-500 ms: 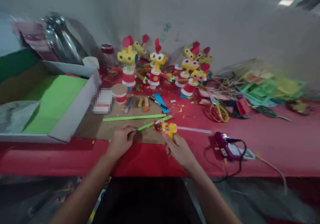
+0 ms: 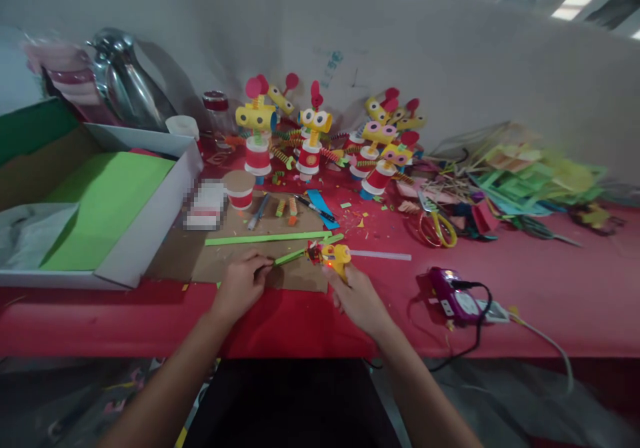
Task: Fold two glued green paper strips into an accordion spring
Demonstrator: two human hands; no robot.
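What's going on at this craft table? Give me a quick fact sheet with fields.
left hand: pinches the near end of a green paper strip
right hand: grips a yellow glue gun, nozzle at the strip
underneath: cardboard sheet on the red table
behind: paper-cup figures, scissors
left side: white box holding green paper
right side: purple plug block, cord attached

Two bare forearms, the left forearm (image 2: 173, 378) and the right forearm (image 2: 417, 385), are slim and uncovered along all that shows. Each ends in an ungloved grip: the left grip (image 2: 243, 283) and the right grip (image 2: 357, 300). Between them lies a black patch (image 2: 285, 405), perhaps dark clothing; too dim to tell.
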